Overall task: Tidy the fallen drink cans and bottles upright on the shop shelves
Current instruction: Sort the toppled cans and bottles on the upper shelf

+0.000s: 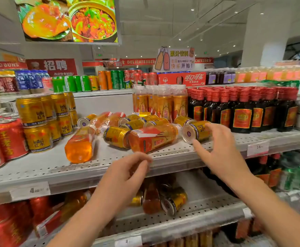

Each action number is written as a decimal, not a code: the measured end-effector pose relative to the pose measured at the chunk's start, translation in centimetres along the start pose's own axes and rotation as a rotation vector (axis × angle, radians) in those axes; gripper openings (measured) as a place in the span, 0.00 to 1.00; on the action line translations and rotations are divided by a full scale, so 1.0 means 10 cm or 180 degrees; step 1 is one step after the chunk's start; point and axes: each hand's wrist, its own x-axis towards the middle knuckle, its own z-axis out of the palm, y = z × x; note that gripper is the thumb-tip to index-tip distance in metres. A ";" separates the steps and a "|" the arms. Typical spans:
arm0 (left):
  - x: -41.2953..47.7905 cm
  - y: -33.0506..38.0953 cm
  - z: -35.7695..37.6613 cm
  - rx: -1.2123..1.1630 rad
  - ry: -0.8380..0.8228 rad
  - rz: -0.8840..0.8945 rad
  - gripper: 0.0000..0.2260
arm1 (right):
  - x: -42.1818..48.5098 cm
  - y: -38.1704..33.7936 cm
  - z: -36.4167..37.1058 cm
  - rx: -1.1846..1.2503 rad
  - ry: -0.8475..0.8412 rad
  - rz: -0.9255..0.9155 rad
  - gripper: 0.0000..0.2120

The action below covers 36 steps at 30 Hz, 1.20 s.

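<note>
Several gold cans and orange drink bottles lie toppled on the white perforated shelf (44, 168). My right hand (217, 148) has its fingers spread around a fallen gold can (195, 131) at the right of the heap, thumb under its base end, not clearly gripping. My left hand (127, 173) hovers at the shelf's front edge, fingers loosely curled and empty, just below a fallen orange bottle (152, 139). A second orange bottle (79, 145) lies at the left, and a gold can (116, 137) rests between them.
Upright gold cans (37, 122) are stacked at the left beside red cans (6, 139). Upright orange bottles (159, 102) and dark red-capped bottles (241, 109) stand behind and to the right. The lower shelf (190, 216) also holds fallen cans and bottles.
</note>
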 end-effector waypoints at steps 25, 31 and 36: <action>1.07 0.16 0.49 0.0504 0.0735 0.0565 0.06 | 0.73 0.64 0.16 0.0101 -0.0117 0.0091 0.37; 2.09 0.39 0.80 0.1821 -0.0295 0.0628 0.25 | 0.76 0.81 0.12 0.0299 -0.0072 0.0101 0.35; 2.62 0.23 0.89 0.2023 -0.1565 -0.0118 0.39 | 0.75 0.89 0.21 0.0386 -0.0133 0.0100 0.34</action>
